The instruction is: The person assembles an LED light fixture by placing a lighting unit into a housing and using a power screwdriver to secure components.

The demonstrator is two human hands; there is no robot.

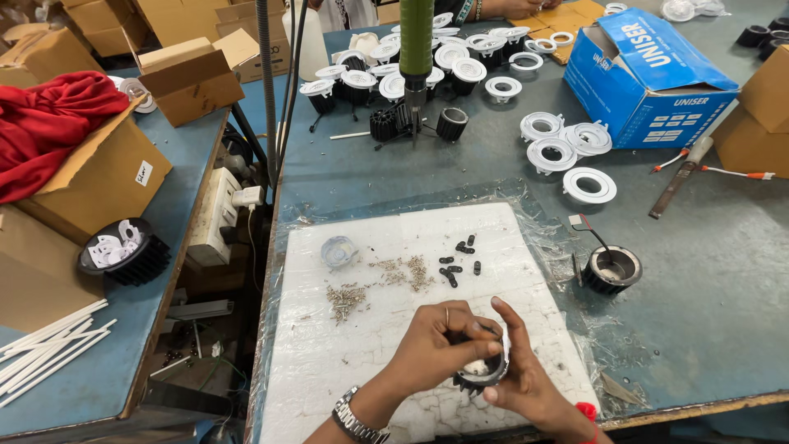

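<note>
At the bottom centre of the frame, both hands close around a black finned housing [481,372], held just above the white foam sheet [329,362] on the bench [699,312]. The left hand [436,349] comes over the housing from the upper left, its fingers [485,348] curled across the open top and pressing into it. The right hand [526,382] cups the housing from the right and below, with one finger stretched up along its far side and the thumb under its rim. So the housing sits between the two sets of fingers, mostly hidden by them.

On the sheet above the hands lie heaps of small screws [345,298], a few black clips [456,261] and a clear round cap [339,251]. To the right, off the sheet, stands another black housing [612,270]. Higher up are white rings [567,152] and a blue box [657,78].
</note>
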